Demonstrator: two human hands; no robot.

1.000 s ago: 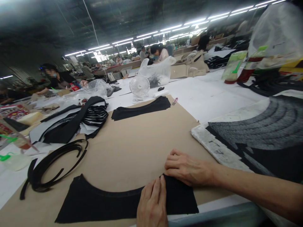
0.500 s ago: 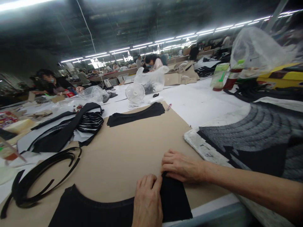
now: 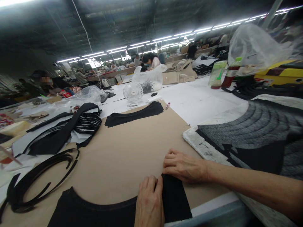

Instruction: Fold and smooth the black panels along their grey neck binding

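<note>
- Left hand (image 3: 149, 205): palm down, fingers together and flat, pressing on the black fabric (image 3: 94, 212). Grips nothing.
- Right hand (image 3: 183, 166): palm down, fingers loosely together, fingertips on the fabric's upper right corner; the rest of the hand lies on the brown paper (image 3: 127, 148). Nothing clamped in it.
- The two hands sit just beside each other, fingertips nearly meeting at the fabric's top edge.
- Black fabric: flat on the brown paper at the near edge of the counter (image 3: 201, 104), with a concave curve cut into its upper edge. Its lower part runs out of view.
- Brown paper: large sheet covering the counter in front of the person.
- Black strips (image 3: 40, 179): curved, loosely nested, on the paper's left end, well apart from both hands.
- Second black stack (image 3: 134, 115): curved pieces at the paper's far edge.
- Striped fabric (image 3: 87, 121): heaped with dark pieces to the far left.
- Small white fan (image 3: 133, 92): upright, beyond the far stack.
- Grey board (image 3: 255, 129): right of the paper, stained with dark curved bands.
- Plastic bags and bottles (image 3: 224, 75) further back on the right.
- Other people at far counters, blurred.
</note>
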